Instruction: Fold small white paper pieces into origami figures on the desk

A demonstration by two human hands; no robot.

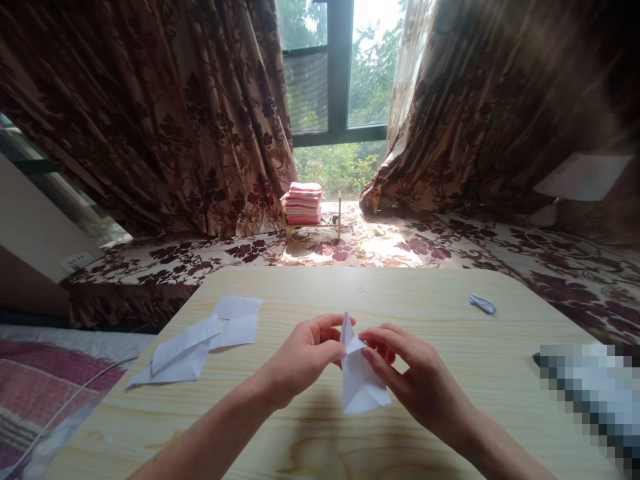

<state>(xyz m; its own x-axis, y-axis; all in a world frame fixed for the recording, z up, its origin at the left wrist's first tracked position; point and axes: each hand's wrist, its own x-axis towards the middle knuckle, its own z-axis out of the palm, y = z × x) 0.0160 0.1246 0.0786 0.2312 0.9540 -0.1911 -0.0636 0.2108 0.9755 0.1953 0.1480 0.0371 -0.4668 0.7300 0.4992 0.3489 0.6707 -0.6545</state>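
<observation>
A folded sheet of white paper (361, 383) is held up just above the table, between my two hands. It has a narrow pointed tip at the top, a small flap in the middle and a wider lower part. My left hand (305, 357) pinches its upper left edge, thumb in front. From the other side, my right hand (407, 367) grips the flap's right edge between thumb and fingers. Some of the fingertips are hidden behind the paper.
Several loose white paper pieces (233, 332) lie on the wooden table (280, 440) at the left. A small folded paper (481, 305) rests at the far right, and a blurred-out device (595, 393) at the right edge. Beyond the table, pink folded cloths (303, 203) sit on a small stand.
</observation>
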